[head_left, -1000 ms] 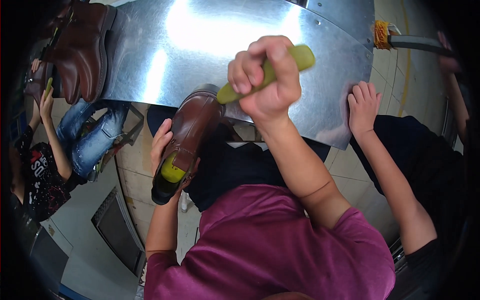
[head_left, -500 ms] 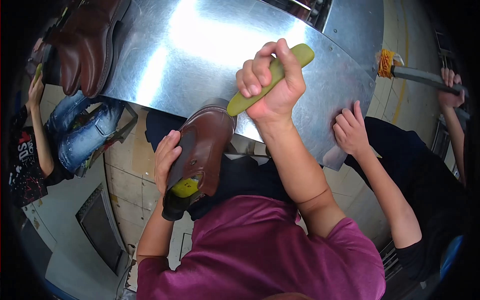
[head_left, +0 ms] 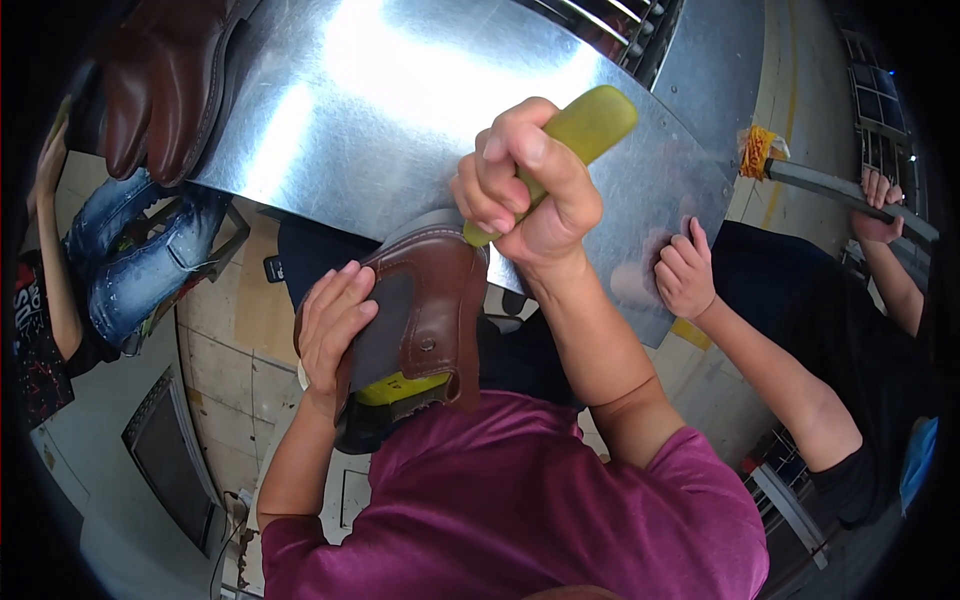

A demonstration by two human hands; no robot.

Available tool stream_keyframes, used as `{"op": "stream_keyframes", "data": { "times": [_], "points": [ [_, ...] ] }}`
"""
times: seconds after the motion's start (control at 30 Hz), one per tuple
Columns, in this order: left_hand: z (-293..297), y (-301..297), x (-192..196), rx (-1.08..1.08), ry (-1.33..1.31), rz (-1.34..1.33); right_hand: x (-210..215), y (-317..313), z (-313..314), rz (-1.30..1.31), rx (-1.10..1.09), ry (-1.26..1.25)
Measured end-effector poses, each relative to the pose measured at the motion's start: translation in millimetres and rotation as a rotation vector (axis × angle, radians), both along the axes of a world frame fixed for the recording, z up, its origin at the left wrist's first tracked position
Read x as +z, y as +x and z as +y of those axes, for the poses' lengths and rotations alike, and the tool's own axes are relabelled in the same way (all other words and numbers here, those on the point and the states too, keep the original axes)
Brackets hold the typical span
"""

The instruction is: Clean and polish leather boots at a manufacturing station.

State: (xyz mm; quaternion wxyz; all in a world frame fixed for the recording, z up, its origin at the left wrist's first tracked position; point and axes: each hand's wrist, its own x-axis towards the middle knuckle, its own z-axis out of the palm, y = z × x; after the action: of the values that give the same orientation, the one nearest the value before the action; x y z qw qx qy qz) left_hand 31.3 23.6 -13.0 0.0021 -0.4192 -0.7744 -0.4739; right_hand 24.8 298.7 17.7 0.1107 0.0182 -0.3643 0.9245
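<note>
A brown leather ankle boot (head_left: 440,305) with a dark side panel is tilted against the front edge of the metal table, toe away from me. Something yellow, probably a last (head_left: 400,388), shows in its opening. My left hand (head_left: 335,320) grips the boot along its left side, the thumb partly hidden. In my right hand (head_left: 535,185) is a smooth yellow-green bar-shaped tool (head_left: 592,125), with the fingers wrapped around it. The tool's lower end meets the boot's right edge near the toe; whether it presses there I cannot tell.
Several brown boots (head_left: 165,120) stand at the table's far left. The shiny metal table (head_left: 320,170) spans the far side, with rollers (head_left: 625,30) behind it. A co-worker's hand (head_left: 685,265) rests at its right end, another hand (head_left: 878,205) holds a grey bar. A person in jeans sits left.
The boot has shifted slightly right and turned, showing more of its side. My right hand has dropped a little left, and the tool stands more toward me.
</note>
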Motion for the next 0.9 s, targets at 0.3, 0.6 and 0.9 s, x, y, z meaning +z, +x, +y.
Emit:
{"op": "stream_keyframes", "data": {
  "times": [0.3, 0.6, 0.9],
  "points": [
    [1.9, -6.8, 4.4, 0.043, 0.028, -0.04, 2.0, -1.8, -10.7, -0.147, -0.237, -0.04],
    [7.4, -46.8, 43.0, -0.266, -0.248, -0.096, -10.6, 9.3, -16.4, -0.198, -0.235, -0.031],
    [-5.5, -7.3, 16.0, -0.078, -0.128, -0.112, -13.2, 46.7, 6.2, -0.023, -0.199, -0.211]
  ]
}}
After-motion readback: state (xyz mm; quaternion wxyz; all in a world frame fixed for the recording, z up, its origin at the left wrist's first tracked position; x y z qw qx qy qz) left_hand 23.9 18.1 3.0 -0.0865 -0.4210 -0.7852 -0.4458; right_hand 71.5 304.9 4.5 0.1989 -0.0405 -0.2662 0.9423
